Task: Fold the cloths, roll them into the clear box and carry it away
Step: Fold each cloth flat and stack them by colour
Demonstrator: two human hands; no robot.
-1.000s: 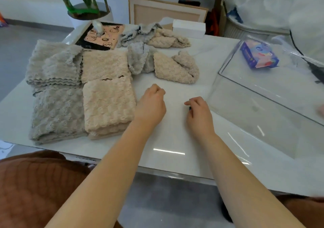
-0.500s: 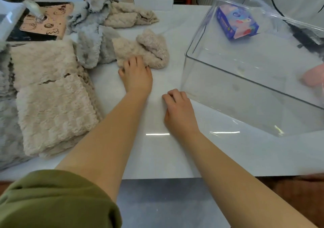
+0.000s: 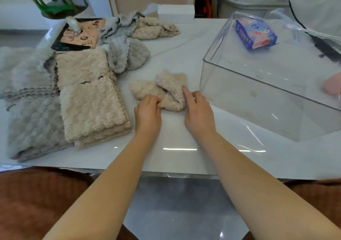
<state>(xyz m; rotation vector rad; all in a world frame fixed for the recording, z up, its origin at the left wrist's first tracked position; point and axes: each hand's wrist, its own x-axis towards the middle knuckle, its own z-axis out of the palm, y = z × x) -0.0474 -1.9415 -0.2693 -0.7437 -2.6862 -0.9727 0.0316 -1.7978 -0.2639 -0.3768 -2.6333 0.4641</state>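
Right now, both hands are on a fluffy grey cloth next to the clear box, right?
No: the left hand and right hand are on a fluffy beige cloth, not grey, next to the clear plastic box; the head view shows it.

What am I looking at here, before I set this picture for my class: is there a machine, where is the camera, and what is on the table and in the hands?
There is no machine. A person works with bare hands, and the one camera sits on their head, looking forward and down, so both forearms reach in from the bottom edge.

On the white table lie folded beige cloths and folded grey cloths at the left, with loose unfolded cloths further back. At the right stands the clear box; no cloth is in it yet.

In the middle is a crumpled beige cloth. The left hand grips its near edge with curled fingers. The right hand holds the other side, index finger laid on top.
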